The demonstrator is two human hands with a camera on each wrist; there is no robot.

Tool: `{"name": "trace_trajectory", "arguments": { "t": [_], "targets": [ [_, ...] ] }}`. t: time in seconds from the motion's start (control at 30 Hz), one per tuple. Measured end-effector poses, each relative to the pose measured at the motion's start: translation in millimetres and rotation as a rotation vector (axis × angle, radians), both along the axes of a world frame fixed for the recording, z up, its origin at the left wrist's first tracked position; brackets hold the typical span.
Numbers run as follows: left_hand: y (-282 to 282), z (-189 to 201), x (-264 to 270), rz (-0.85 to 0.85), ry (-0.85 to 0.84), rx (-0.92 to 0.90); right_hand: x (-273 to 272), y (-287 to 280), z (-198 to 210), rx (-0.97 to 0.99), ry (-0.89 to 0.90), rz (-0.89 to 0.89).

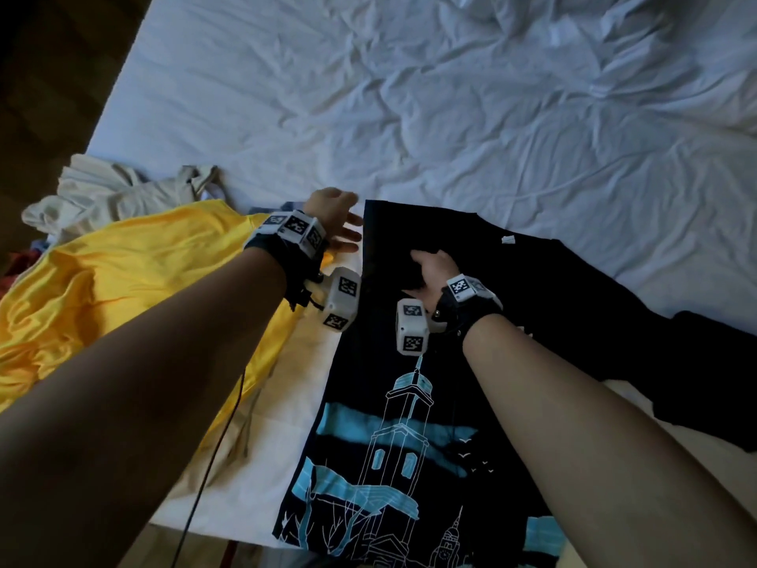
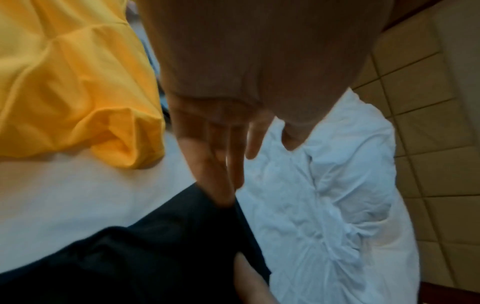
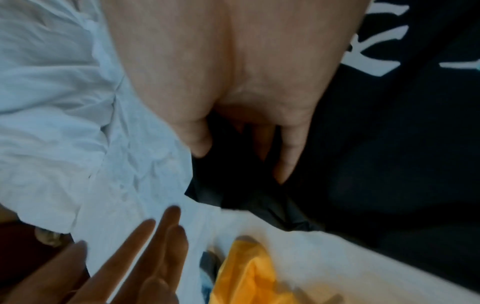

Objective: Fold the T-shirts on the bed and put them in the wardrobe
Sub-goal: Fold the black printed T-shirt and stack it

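Observation:
A black T-shirt (image 1: 409,444) with a blue and white tower print lies spread on the white bed sheet (image 1: 286,403), its right sleeve out to the right. My left hand (image 1: 340,227) is open with straight fingers (image 2: 221,164) touching the shirt's upper left edge (image 2: 155,257). My right hand (image 1: 434,272) rests on the shirt's upper part near the collar. Its fingers (image 3: 285,160) lie straight on the dark cloth (image 3: 389,164). The tips are lost in the dark fabric. A small white label (image 1: 508,239) shows by the neckline.
A yellow T-shirt (image 1: 123,280) lies crumpled to the left, with a cream garment (image 1: 114,190) behind it. A rumpled white duvet (image 1: 532,96) covers the far bed. A thin black cable (image 1: 209,465) hangs under my left arm. Dark floor (image 1: 41,75) borders the bed's left edge.

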State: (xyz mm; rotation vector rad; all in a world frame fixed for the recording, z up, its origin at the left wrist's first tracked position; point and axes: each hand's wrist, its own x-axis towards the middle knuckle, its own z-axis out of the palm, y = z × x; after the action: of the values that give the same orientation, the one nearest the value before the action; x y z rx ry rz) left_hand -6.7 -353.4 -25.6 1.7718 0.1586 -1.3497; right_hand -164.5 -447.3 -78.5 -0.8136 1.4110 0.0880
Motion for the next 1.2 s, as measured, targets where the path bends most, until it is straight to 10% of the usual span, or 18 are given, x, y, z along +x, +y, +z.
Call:
{"name": "trace_trajectory", "arguments": {
  "t": [0.23,0.47,0.7,0.97,1.2],
  "targets": [
    [6.2,-49.7,-24.9,-0.172,-0.049,0.146,-33.8,-2.2,-16.8,-0.594,0.093,0.549],
    [-0.9,-76.2,-41.4,-0.518,-0.365,0.321,-39.8,-3.1,-34.0,-0.586,0.110,0.755],
    [-2.3,-77.7,-45.9,-0.479,-0.442,0.406,-61.3,-12.2,-35.6,-0.729,0.374,1.028],
    [-47.1,-50.5,-99.5,-0.378,-0.621,0.199,-117.8,-48.4,-5.8,-0.614,0.209,0.698],
    [-128.6,-33.7,-199.5,-0.395,-0.365,-0.031,-238.0,-109.4,13.6,-0.463,0.274,0.385]
  ]
}}
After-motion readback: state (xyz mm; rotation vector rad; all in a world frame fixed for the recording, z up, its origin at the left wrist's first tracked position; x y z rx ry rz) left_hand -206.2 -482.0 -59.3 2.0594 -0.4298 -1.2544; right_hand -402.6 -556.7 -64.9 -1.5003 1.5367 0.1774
